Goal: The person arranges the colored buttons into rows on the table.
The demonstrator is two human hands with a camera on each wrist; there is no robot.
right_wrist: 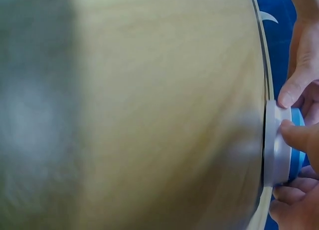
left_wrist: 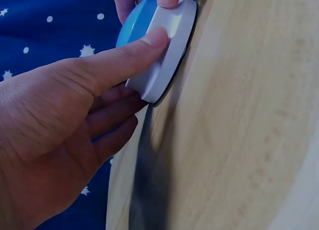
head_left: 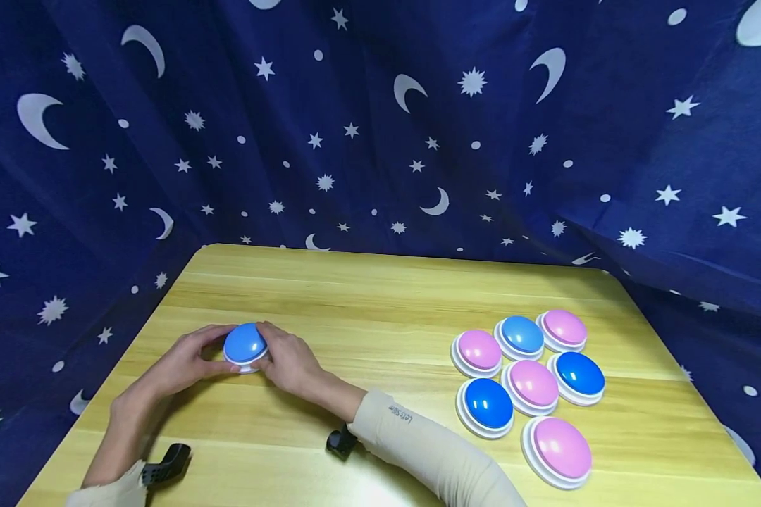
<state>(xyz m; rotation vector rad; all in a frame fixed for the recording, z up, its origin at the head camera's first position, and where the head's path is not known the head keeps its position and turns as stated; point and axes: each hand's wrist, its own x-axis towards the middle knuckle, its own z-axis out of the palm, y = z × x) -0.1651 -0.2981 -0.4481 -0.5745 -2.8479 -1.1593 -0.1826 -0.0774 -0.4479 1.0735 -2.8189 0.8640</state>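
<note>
A round push button (head_left: pixel 244 343) with a blue dome and white base is held between both hands at the left of the wooden table. My left hand (head_left: pixel 182 362) grips its left side, the thumb on the white rim. From the right, my right hand (head_left: pixel 289 361) grips the opposite side with thumb and fingers. In the left wrist view, the left thumb presses the white side of the button (left_wrist: pixel 172 40), and right fingertips touch the rim near it. The right wrist view shows the button (right_wrist: pixel 279 145) edge-on between both hands; some fingers are hidden behind it.
Several pink and blue buttons stand grouped on the right of the table (head_left: pixel 355 296), among them a pink one (head_left: pixel 562 448) at the front and a dark blue one (head_left: pixel 488 403). A navy curtain (head_left: pixel 368 105) with moons and stars surrounds the table's back and sides.
</note>
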